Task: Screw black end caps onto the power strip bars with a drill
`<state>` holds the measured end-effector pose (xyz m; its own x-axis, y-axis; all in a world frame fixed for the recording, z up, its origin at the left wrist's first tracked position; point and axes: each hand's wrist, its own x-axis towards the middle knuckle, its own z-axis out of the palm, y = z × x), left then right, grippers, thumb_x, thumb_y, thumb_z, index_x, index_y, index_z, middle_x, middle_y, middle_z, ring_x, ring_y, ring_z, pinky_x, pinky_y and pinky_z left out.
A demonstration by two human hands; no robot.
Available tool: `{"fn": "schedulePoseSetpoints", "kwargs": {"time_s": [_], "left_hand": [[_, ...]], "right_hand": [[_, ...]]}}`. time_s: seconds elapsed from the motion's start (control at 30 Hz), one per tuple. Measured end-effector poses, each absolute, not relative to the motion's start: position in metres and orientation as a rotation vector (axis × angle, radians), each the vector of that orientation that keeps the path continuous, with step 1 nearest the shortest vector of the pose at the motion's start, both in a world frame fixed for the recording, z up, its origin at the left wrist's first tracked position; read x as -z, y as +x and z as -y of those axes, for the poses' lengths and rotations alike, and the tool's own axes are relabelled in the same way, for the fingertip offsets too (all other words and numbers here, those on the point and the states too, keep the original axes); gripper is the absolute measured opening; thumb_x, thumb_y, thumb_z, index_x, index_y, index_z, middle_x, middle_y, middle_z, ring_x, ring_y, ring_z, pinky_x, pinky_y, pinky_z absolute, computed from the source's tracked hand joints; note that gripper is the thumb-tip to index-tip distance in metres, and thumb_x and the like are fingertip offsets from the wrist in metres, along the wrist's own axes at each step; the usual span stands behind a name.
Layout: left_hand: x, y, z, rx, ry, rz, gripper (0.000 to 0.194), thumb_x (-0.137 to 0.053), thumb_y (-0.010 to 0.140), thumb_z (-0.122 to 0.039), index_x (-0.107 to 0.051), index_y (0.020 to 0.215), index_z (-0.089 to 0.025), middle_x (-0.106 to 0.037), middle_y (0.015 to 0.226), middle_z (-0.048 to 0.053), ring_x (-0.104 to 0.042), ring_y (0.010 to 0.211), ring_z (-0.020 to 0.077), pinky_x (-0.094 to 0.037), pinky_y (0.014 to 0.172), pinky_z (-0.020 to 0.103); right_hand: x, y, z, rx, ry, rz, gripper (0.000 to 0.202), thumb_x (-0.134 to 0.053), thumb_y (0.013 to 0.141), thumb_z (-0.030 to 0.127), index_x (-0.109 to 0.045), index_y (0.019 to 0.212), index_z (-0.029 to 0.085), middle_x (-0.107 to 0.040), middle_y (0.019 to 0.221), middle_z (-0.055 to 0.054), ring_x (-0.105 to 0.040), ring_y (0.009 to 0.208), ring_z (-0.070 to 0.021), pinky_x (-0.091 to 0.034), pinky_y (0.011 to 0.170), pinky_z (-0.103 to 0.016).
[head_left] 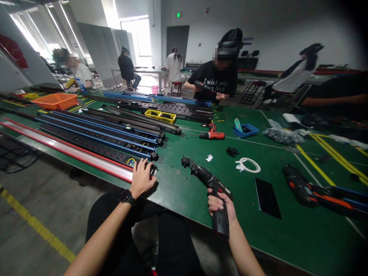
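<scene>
My left hand [142, 177] lies over the near end of a black power strip [99, 148], its fingers bent around the end piece. Coloured wires [131, 162] show at that end, just beside the fingers. Along the front of the strip runs a long red-edged silvery channel [71, 147]. In my right hand [221, 205] is a black cordless drill [214, 184], gripped by the handle and pointing away to the left over the green table. Near its tip lies a small black part [185, 161]; whether they touch is unclear.
Blue-edged strips [115, 132] lie behind the power strip. A red drill [212, 135], blue tray [246, 130], white coil [250, 165] and tablet [267, 197] are on the table [184, 195]. Yellow bins [160, 115] stand farther back. Across the table a co-worker [218, 76] holds a power tool.
</scene>
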<state>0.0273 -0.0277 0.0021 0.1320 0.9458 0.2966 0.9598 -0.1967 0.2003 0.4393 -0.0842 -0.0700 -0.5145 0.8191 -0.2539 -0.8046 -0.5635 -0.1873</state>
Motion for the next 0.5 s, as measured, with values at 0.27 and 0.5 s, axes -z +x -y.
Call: {"fn": "schedulePoseSetpoints", "kwargs": {"time_s": [0.27,0.5], "left_hand": [[0.007,0.005,0.076,0.848,-1.766,2.439,0.102,-0.065,0.086,-0.071,-0.032,0.162,-0.011,-0.01,0.169,0.035,-0.014,0.156,0.0557,-0.021,0.118,0.076],[0.037,-0.053,0.051,1.343,-1.171,2.778,0.105,-0.061,0.091,-0.053,-0.009,0.165,0.002,-0.025,0.166,0.035,-0.022,0.159,0.0417,-0.027,0.128,0.054]], "right_hand": [[0.067,0.438,0.082,-2.114,-0.504,0.003,0.031,-0.071,0.084,0.024,-0.054,0.11,0.021,-0.04,0.056,0.013,-0.04,0.043,-0.0046,-0.04,0.047,-0.016],[0.054,0.432,0.088,-2.034,-0.571,0.181,0.023,-0.072,0.084,0.026,-0.055,0.099,0.022,-0.039,0.055,0.012,-0.039,0.044,-0.0063,-0.04,0.046,-0.018]]}}
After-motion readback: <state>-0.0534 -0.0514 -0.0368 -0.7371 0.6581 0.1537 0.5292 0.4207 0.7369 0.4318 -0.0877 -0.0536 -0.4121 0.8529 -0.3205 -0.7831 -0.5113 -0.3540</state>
